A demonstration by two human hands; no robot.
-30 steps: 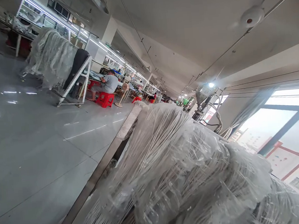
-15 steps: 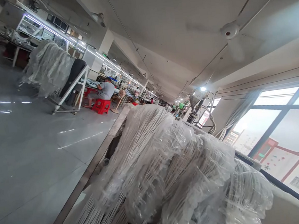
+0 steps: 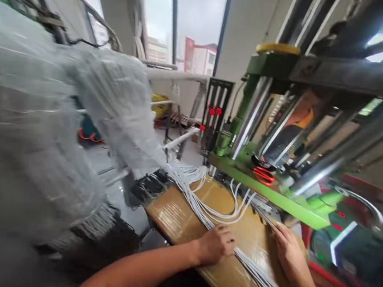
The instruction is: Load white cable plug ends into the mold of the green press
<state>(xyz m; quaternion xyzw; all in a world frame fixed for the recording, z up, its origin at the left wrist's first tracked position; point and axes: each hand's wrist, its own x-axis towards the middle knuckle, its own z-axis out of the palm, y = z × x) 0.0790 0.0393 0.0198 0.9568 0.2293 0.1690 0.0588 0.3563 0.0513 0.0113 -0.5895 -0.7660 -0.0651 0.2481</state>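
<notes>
A bundle of thin white cables (image 3: 196, 201) runs across a board wrapped in brown tape (image 3: 170, 212). Lower down, my left hand (image 3: 217, 244) is closed over this bundle, and the cable ends come out below it towards me. Several cables loop off to the right, under the green press machine (image 3: 269, 186). My right hand (image 3: 290, 251) is at the board's right side, fingers pinched at the near end of a thin greyish strip (image 3: 263, 213) by the machine's edge. Blur hides exactly what those fingers grip.
Plastic-wrapped cable bundles (image 3: 116, 96) hang at the left. Behind the board stands a black slotted panel with red knobs (image 3: 216, 110). Metal columns (image 3: 252, 116) rise from the press on the right. A person's dark sleeve (image 3: 283, 142) shows behind them.
The view has swung from the wide workshop and hanging bundles to the board and press. Both my hands have come into view, the left one on the cables.
</notes>
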